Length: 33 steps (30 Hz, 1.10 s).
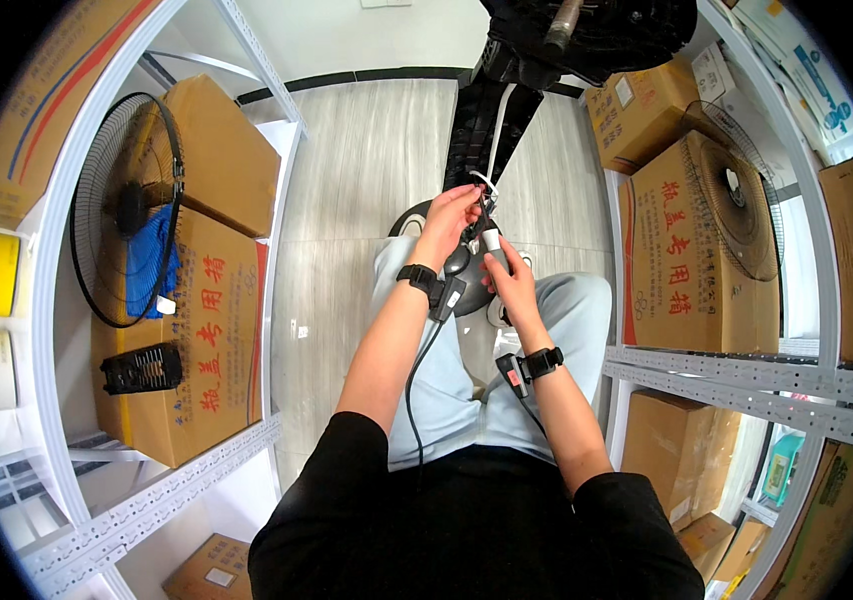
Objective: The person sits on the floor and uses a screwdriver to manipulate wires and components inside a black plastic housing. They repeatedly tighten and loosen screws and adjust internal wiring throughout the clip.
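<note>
Between my knees stands a black fan [471, 130] with its column rising away from me and a round base below. A white cable [500, 135] runs down the column and curls near my fingers. My left hand [452, 222] is closed in a pinch at the column's lower part, beside the cable's end; what lies between its fingertips is too small to make out. My right hand [513, 278] is closed around a small dark-handled tool with a white collar [492, 240], pointing up toward my left fingertips. The tool's tip is hard to make out.
White metal shelves flank me. On the left, cardboard boxes [222, 290] carry a round fan grille [77, 215] and a black slotted part [142, 369]. On the right, another wire grille [759, 235] leans on a box [662, 255]. Black wristbands with cabled modules [448, 298] sit on both wrists.
</note>
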Available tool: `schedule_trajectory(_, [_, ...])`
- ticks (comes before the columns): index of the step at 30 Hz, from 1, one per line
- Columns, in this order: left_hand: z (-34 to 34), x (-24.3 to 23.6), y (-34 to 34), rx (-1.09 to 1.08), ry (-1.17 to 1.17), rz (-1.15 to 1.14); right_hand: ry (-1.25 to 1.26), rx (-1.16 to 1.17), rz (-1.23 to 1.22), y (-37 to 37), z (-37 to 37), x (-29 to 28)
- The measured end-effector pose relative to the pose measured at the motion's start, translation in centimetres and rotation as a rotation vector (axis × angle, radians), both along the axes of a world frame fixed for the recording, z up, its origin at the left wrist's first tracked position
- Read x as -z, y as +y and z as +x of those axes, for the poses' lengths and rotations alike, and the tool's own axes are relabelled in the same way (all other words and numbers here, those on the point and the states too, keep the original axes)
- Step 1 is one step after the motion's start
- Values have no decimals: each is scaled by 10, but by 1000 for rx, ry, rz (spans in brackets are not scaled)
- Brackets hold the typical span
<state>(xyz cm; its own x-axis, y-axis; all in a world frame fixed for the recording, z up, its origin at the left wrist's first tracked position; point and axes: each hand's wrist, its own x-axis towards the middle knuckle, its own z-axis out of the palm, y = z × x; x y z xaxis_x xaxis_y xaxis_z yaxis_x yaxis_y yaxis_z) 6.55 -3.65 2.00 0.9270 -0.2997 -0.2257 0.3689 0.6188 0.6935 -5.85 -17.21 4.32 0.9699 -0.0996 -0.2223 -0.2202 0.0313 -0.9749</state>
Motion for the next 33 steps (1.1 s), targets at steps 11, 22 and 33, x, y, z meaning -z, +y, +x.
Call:
schedule_trajectory(11, [-1,-1,-3,-1,6,-34,30,17,92,0,0,7])
schedule_trajectory(22, [0,3,-7,-23,-15,-137,-86,16,-381,1,0,-11])
schedule_trajectory(33, [-2,4,-8,-11,3,-127,-21,11,-49,2,1,0])
